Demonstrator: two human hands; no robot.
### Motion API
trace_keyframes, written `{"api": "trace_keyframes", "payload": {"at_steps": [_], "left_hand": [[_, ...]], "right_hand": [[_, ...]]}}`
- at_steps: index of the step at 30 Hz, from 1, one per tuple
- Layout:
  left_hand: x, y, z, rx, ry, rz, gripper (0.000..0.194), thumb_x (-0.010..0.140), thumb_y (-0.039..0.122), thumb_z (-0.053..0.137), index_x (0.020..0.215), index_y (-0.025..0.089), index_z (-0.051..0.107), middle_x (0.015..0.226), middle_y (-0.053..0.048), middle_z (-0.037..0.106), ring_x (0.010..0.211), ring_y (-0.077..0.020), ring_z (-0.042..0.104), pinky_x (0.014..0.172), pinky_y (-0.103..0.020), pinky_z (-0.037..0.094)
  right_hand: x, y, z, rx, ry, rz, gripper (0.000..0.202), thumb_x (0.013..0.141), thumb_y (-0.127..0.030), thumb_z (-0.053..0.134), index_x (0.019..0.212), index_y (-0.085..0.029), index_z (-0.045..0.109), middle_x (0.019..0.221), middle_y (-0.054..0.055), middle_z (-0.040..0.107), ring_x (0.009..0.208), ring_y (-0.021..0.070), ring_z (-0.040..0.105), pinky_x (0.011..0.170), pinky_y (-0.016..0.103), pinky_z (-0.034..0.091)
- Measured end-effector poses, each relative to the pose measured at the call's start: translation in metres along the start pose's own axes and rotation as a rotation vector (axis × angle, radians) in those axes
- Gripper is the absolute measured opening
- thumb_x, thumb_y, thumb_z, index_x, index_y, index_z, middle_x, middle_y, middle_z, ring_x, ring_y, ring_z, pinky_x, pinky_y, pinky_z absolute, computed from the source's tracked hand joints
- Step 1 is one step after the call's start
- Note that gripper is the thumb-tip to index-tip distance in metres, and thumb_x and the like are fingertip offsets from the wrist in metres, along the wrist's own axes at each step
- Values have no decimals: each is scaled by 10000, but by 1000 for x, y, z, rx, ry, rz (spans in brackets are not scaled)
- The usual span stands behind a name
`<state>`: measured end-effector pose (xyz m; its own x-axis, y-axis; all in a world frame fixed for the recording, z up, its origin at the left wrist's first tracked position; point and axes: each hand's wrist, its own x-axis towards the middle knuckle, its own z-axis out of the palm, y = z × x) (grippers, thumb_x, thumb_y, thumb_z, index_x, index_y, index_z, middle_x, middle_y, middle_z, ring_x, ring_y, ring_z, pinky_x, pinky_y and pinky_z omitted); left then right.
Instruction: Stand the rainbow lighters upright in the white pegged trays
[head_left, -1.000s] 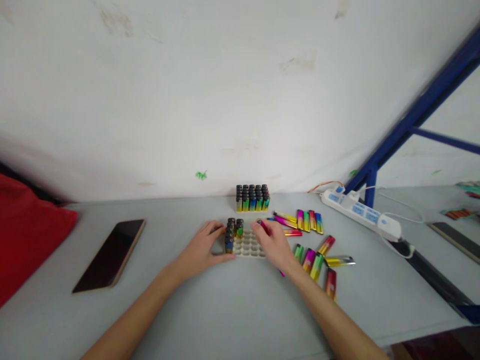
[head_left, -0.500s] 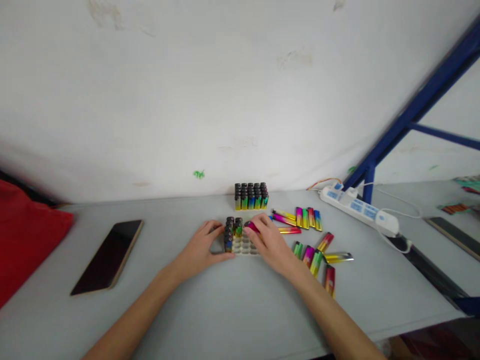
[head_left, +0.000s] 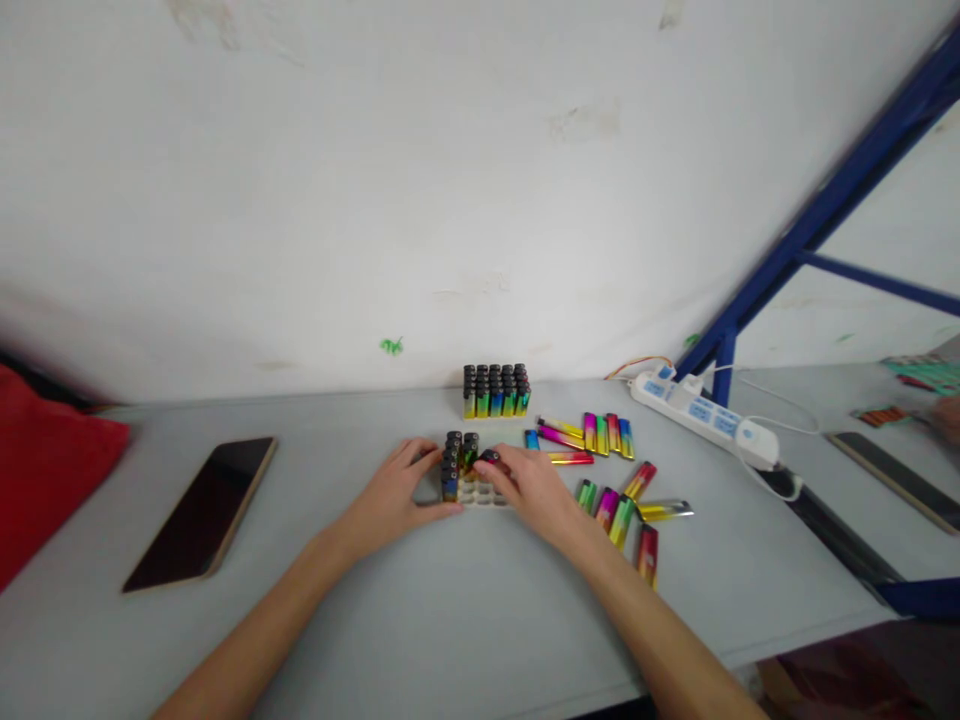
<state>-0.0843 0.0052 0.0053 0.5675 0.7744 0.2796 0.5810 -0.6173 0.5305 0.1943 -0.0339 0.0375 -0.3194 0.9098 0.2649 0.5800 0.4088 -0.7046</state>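
A white tray with round-edged slots (head_left: 480,495) lies on the table in front of me. Black-topped lighters stand upright in its left column (head_left: 451,470), and more stand beside them (head_left: 469,452). My left hand (head_left: 401,492) is curved around the tray's left end, thumb at the near corner and fingers at the far side, steadying it. Between thumb and fingers, my right hand (head_left: 532,485) pinches a lighter (head_left: 489,457) over the slots. Its black top shows; most of its body is hidden by my fingers.
Behind stands a filled block of lighters (head_left: 496,392) near the wall. Several loose shiny lighters (head_left: 621,520) lie to the right. A white power strip (head_left: 701,415) and blue metal frame (head_left: 795,240) are further right. A phone (head_left: 202,515) and red cloth-like item (head_left: 52,465) lie left.
My right hand has brought the lighter slightly left and down toward the slots, its black top now upward. My left hand stays at the tray. The whole view has shifted a little.
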Motion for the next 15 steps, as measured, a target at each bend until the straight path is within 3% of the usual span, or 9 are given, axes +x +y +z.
{"api": "trace_keyframes", "payload": {"at_steps": [5, 8, 11, 15], "left_hand": [[1, -2, 0, -9, 6, 4, 655, 931, 691, 923, 1414, 262, 814, 1425, -132, 769, 1344, -382, 718, 1223, -543, 604], [1, -3, 1, -17, 10, 8, 642, 937, 695, 914, 1403, 265, 816, 1424, -130, 769, 1336, -382, 720, 1218, -543, 607], [1, -6, 2, -14, 14, 11, 658, 941, 729, 895, 1402, 267, 814, 1425, -128, 770, 1339, -384, 718, 1217, -545, 606], [1, -7, 3, -2, 17, 11, 678, 958, 761, 860, 1409, 257, 811, 1460, -141, 759, 1363, -395, 718, 1215, -557, 612]], "right_hand": [[4, -9, 3, -150, -67, 28, 322, 1219, -418, 677, 956, -233, 669, 903, 55, 802, 808, 229, 743, 763, 309, 487], [9, -21, 6, -368, -102, -2, 255, 1217, -418, 680, 1092, -207, 751, 1024, 114, 854, 920, 266, 797, 878, 355, 535], [11, -30, 6, -537, -150, 21, 330, 1228, -460, 637, 1124, -193, 800, 1075, 147, 866, 1012, 294, 816, 971, 405, 542], [5, -26, -4, -502, -178, -5, 383, 1212, -515, 662, 1087, -190, 822, 1030, 103, 852, 1016, 262, 807, 964, 369, 527]]}}
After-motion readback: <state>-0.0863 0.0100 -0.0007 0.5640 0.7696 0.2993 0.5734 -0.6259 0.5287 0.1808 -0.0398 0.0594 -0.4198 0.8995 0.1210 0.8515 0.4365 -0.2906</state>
